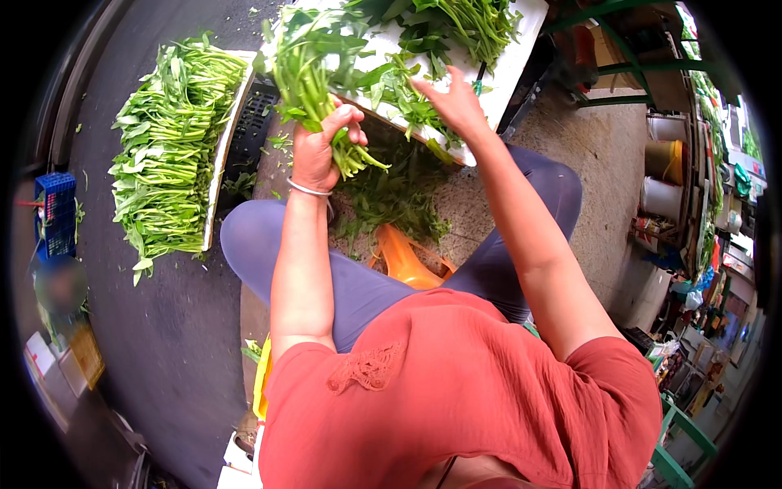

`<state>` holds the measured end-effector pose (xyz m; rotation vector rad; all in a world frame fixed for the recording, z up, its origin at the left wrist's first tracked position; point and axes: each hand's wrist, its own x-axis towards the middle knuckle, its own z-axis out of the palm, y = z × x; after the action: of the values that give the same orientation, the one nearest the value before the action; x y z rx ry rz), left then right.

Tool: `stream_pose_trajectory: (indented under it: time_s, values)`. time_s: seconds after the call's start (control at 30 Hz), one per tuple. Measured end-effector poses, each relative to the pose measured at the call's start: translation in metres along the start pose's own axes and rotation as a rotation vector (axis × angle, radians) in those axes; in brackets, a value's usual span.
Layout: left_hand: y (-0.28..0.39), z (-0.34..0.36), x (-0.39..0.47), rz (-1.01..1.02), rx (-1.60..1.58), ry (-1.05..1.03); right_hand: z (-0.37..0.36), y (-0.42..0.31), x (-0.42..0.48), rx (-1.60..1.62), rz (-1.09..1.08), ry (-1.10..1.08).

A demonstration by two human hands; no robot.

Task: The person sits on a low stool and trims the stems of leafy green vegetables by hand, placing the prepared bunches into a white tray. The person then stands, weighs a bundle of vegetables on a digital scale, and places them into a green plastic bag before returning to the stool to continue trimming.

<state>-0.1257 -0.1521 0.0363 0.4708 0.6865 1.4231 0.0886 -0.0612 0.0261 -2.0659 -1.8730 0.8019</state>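
My left hand [321, 147], with a bangle at the wrist, grips a bunch of leafy green stems [302, 76], cut ends pointing down towards me. My right hand [452, 104] is raised with its fingers apart over loose leafy stems [397, 91] on a white board [510, 91]. Whether its fingertips touch the leaves I cannot tell. A larger heap of the same greens [470, 27] lies at the far part of the board. On the left, many stems are stacked in a long row [177, 153] on another white-edged board [227, 153].
A black plastic crate [252, 119] stands under the left board. Leafy scraps [397, 189] lie on the ground between my knees, beside an orange plastic object [406, 260]. A blue crate [55, 214] is at far left; buckets [663, 198] stand at right. A blurred person [61, 284] is at the left edge.
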Motion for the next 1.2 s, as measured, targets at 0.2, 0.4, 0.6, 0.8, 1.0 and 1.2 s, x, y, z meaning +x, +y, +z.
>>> stream_pose_trajectory:
  time_s: [0.2,0.4,0.6,0.8,1.0,1.2]
  values:
    - [0.009,0.013,0.003,0.147,0.081,0.001,0.032,-0.009,-0.001,0.114,-0.01,-0.195]
    - [0.038,0.036,-0.004,0.192,0.243,0.111,0.007,0.012,-0.074,0.004,-0.296,-0.189]
    - [0.054,0.042,0.019,0.095,0.252,0.084,-0.038,0.021,-0.047,0.358,0.019,-0.267]
    - [-0.022,0.03,0.066,-0.032,0.055,0.111,-0.02,0.041,0.067,-0.104,-0.093,0.491]
    - [-0.054,0.053,0.091,-0.078,0.225,0.122,-0.026,0.024,0.072,-0.146,-0.174,0.266]
    - [-0.082,0.062,0.108,-0.098,0.151,0.232,-0.034,-0.001,0.017,0.064,-0.489,-0.016]
